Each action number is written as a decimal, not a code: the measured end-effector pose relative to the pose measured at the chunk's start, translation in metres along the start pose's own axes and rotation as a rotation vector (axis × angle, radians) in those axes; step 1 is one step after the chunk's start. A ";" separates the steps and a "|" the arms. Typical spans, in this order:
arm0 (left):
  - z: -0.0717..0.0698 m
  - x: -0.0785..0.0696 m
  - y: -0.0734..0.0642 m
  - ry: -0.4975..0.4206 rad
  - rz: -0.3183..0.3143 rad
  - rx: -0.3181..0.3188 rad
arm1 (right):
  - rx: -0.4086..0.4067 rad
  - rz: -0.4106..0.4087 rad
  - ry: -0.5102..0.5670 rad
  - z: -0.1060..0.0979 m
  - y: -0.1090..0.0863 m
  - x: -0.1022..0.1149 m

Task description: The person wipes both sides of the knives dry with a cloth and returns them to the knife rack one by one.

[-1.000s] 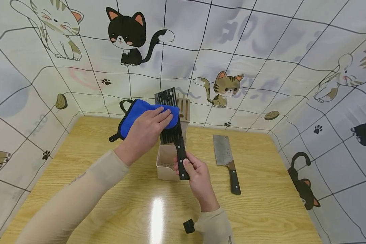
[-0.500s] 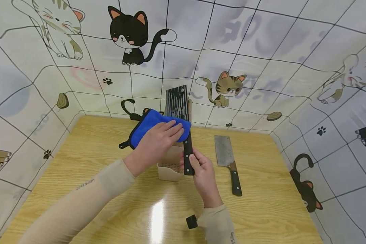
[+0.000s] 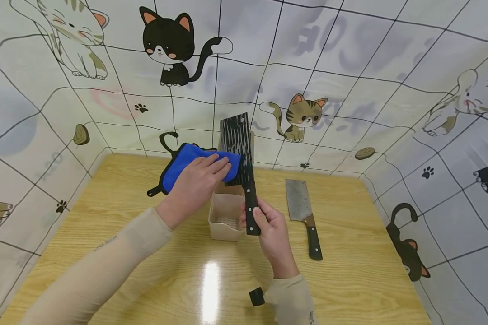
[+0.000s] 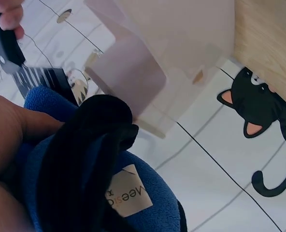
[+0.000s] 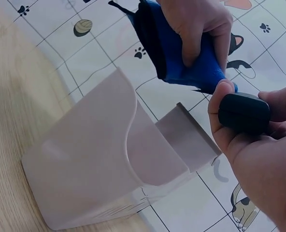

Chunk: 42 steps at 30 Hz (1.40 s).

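Note:
My right hand (image 3: 273,234) grips the black riveted handle of a cleaver (image 3: 233,135), held up in the air. The cleaver's blade looks dark and streaked and points toward the back wall. With my left hand (image 3: 195,185) I hold a blue cloth (image 3: 179,164) with black edging against the lower part of the blade. The right wrist view shows the left thumb under the cloth (image 5: 181,58), with fingers on its other side. A white label (image 4: 131,191) shows on the cloth in the left wrist view. Part of the blade is hidden behind the cloth.
A beige knife holder (image 3: 225,232) stands on the wooden table (image 3: 146,280), below and behind the raised cleaver. To the right lies a second cleaver (image 3: 298,201) with a grey blade. A cat-printed sheet (image 3: 244,67) walls off the back and sides.
The cleaver has shifted right over the last second. The cloth slid down toward the handle, then moved back left across the blade, uncovering the blade's handle-side corner.

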<state>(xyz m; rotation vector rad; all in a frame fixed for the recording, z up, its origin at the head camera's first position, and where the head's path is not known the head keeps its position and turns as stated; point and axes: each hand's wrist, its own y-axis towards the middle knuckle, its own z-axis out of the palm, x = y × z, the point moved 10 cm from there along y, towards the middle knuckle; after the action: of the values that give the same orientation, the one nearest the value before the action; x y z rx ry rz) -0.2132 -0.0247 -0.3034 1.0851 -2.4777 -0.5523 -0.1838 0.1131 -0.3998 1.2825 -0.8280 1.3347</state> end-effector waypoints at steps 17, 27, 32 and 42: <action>-0.017 0.043 0.014 -0.033 -0.102 -0.076 | 0.075 0.097 -0.105 0.014 -0.007 -0.010; -0.022 0.054 0.021 -0.050 -0.140 -0.106 | 0.091 0.083 -0.100 0.017 -0.009 -0.008; -0.015 0.037 0.020 -0.074 -0.122 -0.097 | 0.077 0.058 -0.069 0.015 -0.009 -0.005; -0.002 0.011 0.015 -0.110 -0.139 -0.081 | -0.006 0.060 -0.075 0.007 0.000 -0.006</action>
<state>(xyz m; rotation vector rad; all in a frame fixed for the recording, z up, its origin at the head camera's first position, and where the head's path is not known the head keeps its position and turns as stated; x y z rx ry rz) -0.2280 -0.0241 -0.2926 1.2314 -2.4610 -0.7661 -0.1826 0.1047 -0.4045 1.3191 -0.9286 1.3367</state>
